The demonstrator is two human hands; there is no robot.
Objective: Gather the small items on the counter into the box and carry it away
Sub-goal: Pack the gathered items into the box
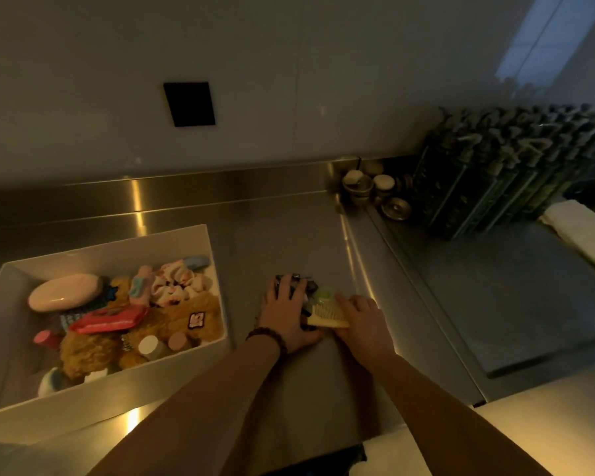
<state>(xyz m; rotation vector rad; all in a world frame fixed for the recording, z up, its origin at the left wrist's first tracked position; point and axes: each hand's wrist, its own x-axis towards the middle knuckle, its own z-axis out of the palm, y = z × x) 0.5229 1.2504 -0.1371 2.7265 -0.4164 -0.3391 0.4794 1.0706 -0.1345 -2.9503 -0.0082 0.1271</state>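
Note:
A white box (pixel 200 242) stands on the steel counter (pixel 282 242) at the left, filled with a brown plush bear (pixel 176 321), a pink oval case (pixel 64 292), a red pouch (pixel 109 321), a scrunchie and small bottles. Right of the box lies a small pile of items: a pale yellow comb (pixel 327 317), a light green round piece (pixel 323 295) and dark small things (pixel 291 280). My left hand (pixel 284 317) lies cupped over the pile's left side, covering the dark things. My right hand (pixel 364 321) presses against the comb from the right.
Several small metal cups (pixel 375 190) sit at the back corner. A dark green rack of bottles (pixel 495 176) stands at the right rear, with a folded white cloth (pixel 581 235) beside it. A raised steel ledge (pixel 364 269) runs just right of the pile. A black wall plate (pixel 189 104) is above.

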